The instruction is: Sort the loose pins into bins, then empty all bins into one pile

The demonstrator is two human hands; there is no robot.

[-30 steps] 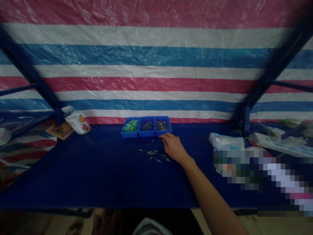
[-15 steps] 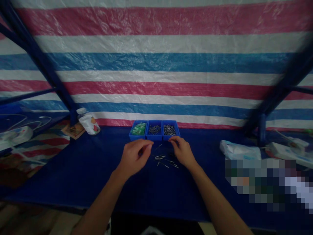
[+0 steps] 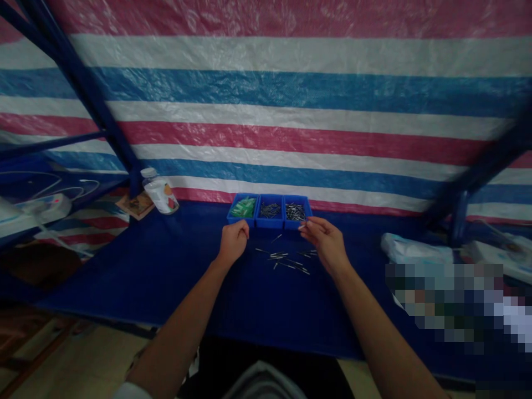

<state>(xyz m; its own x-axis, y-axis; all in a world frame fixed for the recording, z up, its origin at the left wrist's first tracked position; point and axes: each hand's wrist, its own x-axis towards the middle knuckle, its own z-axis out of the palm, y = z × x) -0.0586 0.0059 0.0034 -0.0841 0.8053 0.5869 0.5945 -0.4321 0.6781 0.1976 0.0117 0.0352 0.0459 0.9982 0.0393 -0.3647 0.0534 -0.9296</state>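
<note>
Fingers [image 3: 243,228] of the left hand [image 3: 233,243] were curled inward; whether they held anything could not be told. Those of the right hand [image 3: 326,243] pinched a small pale piece [image 3: 301,226] at their tips.

From the left, a white power strip [image 3: 50,208] lay beyond the blue surface [image 3: 274,310], then a brown framed panel [image 3: 136,205], and beside it a pale jar [image 3: 161,194] stood at the far left corner. Three blue trays sat side by side at the far edge: the left tray [image 3: 239,223] with green pieces [image 3: 244,208], just beyond the left hand; the middle tray [image 3: 270,224] with dark slim pieces [image 3: 270,210]; the right tray [image 3: 292,225] with shiny metal pieces [image 3: 295,212], just beyond the right fingertips. Loose slim pieces [image 3: 278,256] lay scattered between the hands, on the near side of the trays. Farther right lay a pale plastic packet [image 3: 415,249].
</note>
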